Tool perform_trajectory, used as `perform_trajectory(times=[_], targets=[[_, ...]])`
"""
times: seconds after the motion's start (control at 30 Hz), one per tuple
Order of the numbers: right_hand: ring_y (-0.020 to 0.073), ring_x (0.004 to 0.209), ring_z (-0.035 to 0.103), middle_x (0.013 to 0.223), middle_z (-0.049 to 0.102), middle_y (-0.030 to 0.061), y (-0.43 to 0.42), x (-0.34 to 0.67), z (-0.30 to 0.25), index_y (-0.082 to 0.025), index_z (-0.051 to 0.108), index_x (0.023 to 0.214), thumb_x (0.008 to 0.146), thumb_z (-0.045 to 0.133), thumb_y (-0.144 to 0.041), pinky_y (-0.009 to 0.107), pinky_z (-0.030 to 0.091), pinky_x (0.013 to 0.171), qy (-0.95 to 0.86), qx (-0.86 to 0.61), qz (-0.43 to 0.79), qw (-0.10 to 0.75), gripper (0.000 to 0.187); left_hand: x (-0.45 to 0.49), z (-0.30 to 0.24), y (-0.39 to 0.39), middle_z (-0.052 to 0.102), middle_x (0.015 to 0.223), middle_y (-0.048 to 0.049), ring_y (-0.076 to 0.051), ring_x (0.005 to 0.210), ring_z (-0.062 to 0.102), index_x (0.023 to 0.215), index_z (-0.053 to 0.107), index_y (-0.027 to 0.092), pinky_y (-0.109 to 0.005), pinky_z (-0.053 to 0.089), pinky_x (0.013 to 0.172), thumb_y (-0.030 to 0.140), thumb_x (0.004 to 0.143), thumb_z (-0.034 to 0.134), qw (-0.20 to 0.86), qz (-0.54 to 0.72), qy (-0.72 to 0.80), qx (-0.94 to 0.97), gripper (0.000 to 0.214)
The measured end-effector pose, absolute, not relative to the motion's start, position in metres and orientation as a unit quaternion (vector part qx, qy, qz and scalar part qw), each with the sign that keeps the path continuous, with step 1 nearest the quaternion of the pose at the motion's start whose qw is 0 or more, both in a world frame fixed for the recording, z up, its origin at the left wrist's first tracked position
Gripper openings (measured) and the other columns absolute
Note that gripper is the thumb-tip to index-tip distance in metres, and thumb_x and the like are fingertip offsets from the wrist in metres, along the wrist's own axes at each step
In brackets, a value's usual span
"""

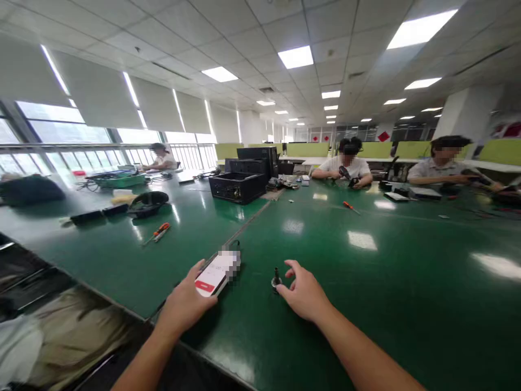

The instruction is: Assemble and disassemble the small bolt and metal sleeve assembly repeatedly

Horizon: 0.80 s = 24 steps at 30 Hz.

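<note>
My left hand (188, 300) is wrapped round a smartphone (212, 275) with a lit white screen and a red bar at its lower end. The phone is tilted up near the table's front edge, and a dark cable shows behind it. My right hand (303, 290) is over the green table with thumb and fingers apart. Close to its thumb stands a small dark metal part (276, 279), upright, with a round base and a narrow stem. Whether the thumb touches the part I cannot tell.
Orange-handled screwdrivers (161, 231) lie to the left, another screwdriver (348, 205) farther right. A black open-topped casing (238, 186) stands ahead, with a green basket (120, 179) at the far left. Several people sit around the green table (386, 282); one person (345, 163) handles a dark object.
</note>
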State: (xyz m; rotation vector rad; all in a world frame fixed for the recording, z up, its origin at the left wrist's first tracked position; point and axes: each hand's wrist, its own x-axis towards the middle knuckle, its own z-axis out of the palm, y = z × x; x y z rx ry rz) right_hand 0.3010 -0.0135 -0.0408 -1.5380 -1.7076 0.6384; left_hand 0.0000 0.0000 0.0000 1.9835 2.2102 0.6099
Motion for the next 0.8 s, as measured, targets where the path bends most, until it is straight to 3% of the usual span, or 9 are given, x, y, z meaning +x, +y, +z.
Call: perform_trajectory(times=[0.2, 0.3, 0.37, 0.43, 0.53, 0.6, 0.67, 0.77, 0.8], targets=[[0.0233, 0.098, 0.065, 0.116, 0.063, 0.0065, 0.001, 0.275, -0.020, -0.026, 0.055, 0.133, 0.081, 0.069, -0.039, 0.032, 0.047, 0.083, -0.698, -0.592, 0.168, 0.367, 0.056, 0.003, 0.003, -0.002, 0.066, 0.127, -0.0084, -0.029, 0.097, 0.069, 0.151, 0.027, 0.026, -0.034, 0.052, 0.084, 0.031, 0.069, 0.066, 0.060, 0.202, 0.720, 0.662, 0.091], [0.0227, 0.090, 0.066, 0.101, 0.067, 0.0058, 0.006, 0.269, -0.017, -0.024, 0.071, 0.108, 0.087, 0.062, -0.034, 0.031, 0.046, 0.078, -0.717, -0.592, 0.151, 0.335, 0.024, 0.003, 0.002, -0.001, 0.064, 0.130, -0.0096, -0.029, 0.096, 0.069, 0.152, 0.025, 0.026, -0.036, 0.053, 0.085, 0.030, 0.069, 0.066, 0.064, 0.201, 0.716, 0.666, 0.093], [0.0218, 0.086, 0.066, 0.092, 0.068, 0.0058, 0.008, 0.269, -0.018, -0.022, 0.074, 0.091, 0.089, 0.059, -0.029, 0.031, 0.046, 0.076, -0.722, -0.592, 0.150, 0.326, 0.017, 0.001, 0.002, 0.001, 0.063, 0.131, -0.0108, -0.030, 0.096, 0.070, 0.153, 0.022, 0.025, -0.038, 0.053, 0.086, 0.030, 0.070, 0.066, 0.076, 0.201, 0.716, 0.664, 0.094], [0.0210, 0.084, 0.065, 0.090, 0.068, 0.0060, 0.005, 0.274, -0.020, -0.022, 0.076, 0.085, 0.088, 0.060, -0.027, 0.030, 0.046, 0.075, -0.724, -0.588, 0.152, 0.327, 0.016, -0.001, 0.004, 0.000, 0.060, 0.135, -0.0148, -0.033, 0.105, 0.067, 0.154, 0.018, 0.019, -0.041, 0.052, 0.093, 0.034, 0.070, 0.069, 0.079, 0.214, 0.710, 0.666, 0.099], [0.0190, 0.081, 0.065, 0.087, 0.069, 0.0045, -0.006, 0.294, -0.018, -0.024, 0.078, 0.082, 0.083, 0.067, -0.024, 0.027, 0.046, 0.072, -0.731, -0.576, 0.159, 0.328, 0.011, 0.010, 0.016, -0.009, 0.045, 0.149, -0.0198, -0.039, 0.132, 0.048, 0.153, 0.018, 0.012, -0.052, 0.039, 0.111, 0.048, 0.068, 0.075, 0.002, 0.280, 0.669, 0.688, 0.109], [0.0182, 0.079, 0.065, 0.085, 0.069, 0.0035, -0.017, 0.317, -0.013, -0.025, 0.079, 0.083, 0.081, 0.068, -0.021, 0.026, 0.046, 0.070, -0.728, -0.575, 0.163, 0.336, 0.012, 0.037, 0.022, -0.017, 0.042, 0.151, -0.0152, -0.037, 0.136, 0.043, 0.153, 0.022, 0.018, -0.054, 0.036, 0.114, 0.051, 0.071, 0.075, -0.028, 0.336, 0.612, 0.715, 0.103], [0.0177, 0.075, 0.065, 0.081, 0.070, 0.0028, -0.029, 0.345, -0.009, -0.024, 0.080, 0.082, 0.079, 0.071, -0.020, 0.027, 0.047, 0.068, -0.695, -0.580, 0.182, 0.384, 0.010, 0.079, 0.022, -0.024, 0.051, 0.144, -0.0085, -0.030, 0.126, 0.054, 0.151, 0.027, 0.028, -0.047, 0.045, 0.107, 0.043, 0.076, 0.072, 0.043, 0.344, 0.539, 0.768, 0.089], [0.0189, 0.073, 0.067, 0.080, 0.073, 0.0029, -0.046, 0.388, -0.011, -0.022, 0.080, 0.080, 0.075, 0.074, -0.023, 0.028, 0.050, 0.067, -0.641, -0.599, 0.234, 0.418, 0.008, 0.148, 0.009, -0.024, 0.057, 0.138, -0.0062, -0.029, 0.122, 0.055, 0.144, 0.045, 0.030, -0.042, 0.047, 0.105, 0.033, 0.066, 0.082, 0.169, 0.228, 0.427, 0.859, 0.086], [0.0198, 0.074, 0.068, 0.079, 0.074, 0.0032, -0.051, 0.400, -0.016, -0.022, 0.079, 0.079, 0.073, 0.075, -0.022, 0.029, 0.050, 0.067, -0.632, -0.606, 0.255, 0.410, 0.008, 0.166, 0.003, -0.022, 0.063, 0.130, -0.0059, -0.029, 0.120, 0.056, 0.135, 0.056, 0.029, -0.042, 0.046, 0.105, 0.033, 0.065, 0.083, 0.184, 0.186, 0.404, 0.876, 0.076]])
